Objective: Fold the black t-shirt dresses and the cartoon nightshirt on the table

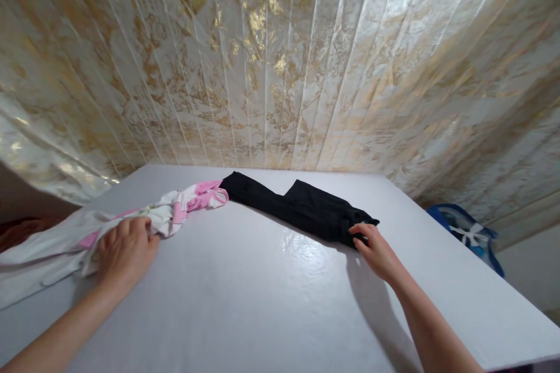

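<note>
Black trousers (301, 210) lie on the white table, folded lengthwise, with one narrow leg end at the left and the wider waist end at the right. My right hand (371, 247) pinches the waist end between thumb and fingers. At the left is a bunched white and pink garment (192, 205), whose right end touches the trouser leg. My left hand (126, 247) is closed over the bunched cloth; its fingertips are partly hidden.
The white table (245, 303) has a shiny surface and ends at a back edge near a gold-patterned curtain (271, 70). Beyond the right edge stands a blue-trimmed bag (468, 233). Reddish-brown cloth (26, 233) shows at the far left.
</note>
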Available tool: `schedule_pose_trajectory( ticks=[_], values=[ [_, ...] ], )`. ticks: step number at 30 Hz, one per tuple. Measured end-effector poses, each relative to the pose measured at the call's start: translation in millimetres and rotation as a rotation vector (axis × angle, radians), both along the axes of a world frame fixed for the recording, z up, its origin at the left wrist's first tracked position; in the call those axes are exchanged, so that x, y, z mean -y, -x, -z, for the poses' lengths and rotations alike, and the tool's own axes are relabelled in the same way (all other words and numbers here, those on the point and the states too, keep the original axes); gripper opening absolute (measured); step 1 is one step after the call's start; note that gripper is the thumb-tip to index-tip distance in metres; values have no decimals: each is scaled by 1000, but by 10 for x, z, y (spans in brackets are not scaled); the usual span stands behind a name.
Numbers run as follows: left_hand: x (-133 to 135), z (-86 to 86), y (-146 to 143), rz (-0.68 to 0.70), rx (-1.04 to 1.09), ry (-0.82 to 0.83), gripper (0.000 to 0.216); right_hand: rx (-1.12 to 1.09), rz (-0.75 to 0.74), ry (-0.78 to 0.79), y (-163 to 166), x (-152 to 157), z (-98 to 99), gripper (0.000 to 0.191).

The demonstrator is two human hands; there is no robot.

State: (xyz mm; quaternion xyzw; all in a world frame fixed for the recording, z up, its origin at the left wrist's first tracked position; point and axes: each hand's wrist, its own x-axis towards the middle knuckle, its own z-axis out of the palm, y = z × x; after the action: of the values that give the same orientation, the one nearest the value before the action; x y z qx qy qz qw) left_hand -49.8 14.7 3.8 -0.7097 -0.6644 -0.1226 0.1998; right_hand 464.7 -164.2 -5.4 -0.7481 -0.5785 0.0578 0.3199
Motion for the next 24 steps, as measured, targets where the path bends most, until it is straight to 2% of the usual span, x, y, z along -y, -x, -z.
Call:
schedule_pose_trajectory(
  ticks=[3,6,8,9,12,14,16,18,21,22,24],
  values=[
    [62,-46,-364,284,89,-73,32,-6,34,10,95,41,48,34],
    [14,-65,-874,612,199,86,34,2,-1,50,259,52,35,37],
    [-105,-56,-1225,738,247,200,38,-1,-32,95,382,82,2,38],
    [-186,-48,-1386,749,258,241,43,-5,-49,130,436,112,-19,37],
    [-466,-38,-1769,667,231,328,52,-26,-105,241,502,281,-78,32],
    [-609,-62,-1941,630,204,349,48,-55,-125,287,423,451,-93,30],
    [-633,-122,-2066,635,198,337,38,-80,-97,311,235,636,-72,28],
    [-474,-214,-2159,651,201,308,30,-84,-5,321,-30,793,-14,25],
    [100,-389,-2230,792,216,348,20,-49,208,237,-430,882,103,23],
    [336,-449,-2231,914,238,458,17,-35,272,193,-529,861,135,23],
    [762,-555,-2203,1075,224,726,8,-27,339,115,-642,745,174,26]
  ],
)
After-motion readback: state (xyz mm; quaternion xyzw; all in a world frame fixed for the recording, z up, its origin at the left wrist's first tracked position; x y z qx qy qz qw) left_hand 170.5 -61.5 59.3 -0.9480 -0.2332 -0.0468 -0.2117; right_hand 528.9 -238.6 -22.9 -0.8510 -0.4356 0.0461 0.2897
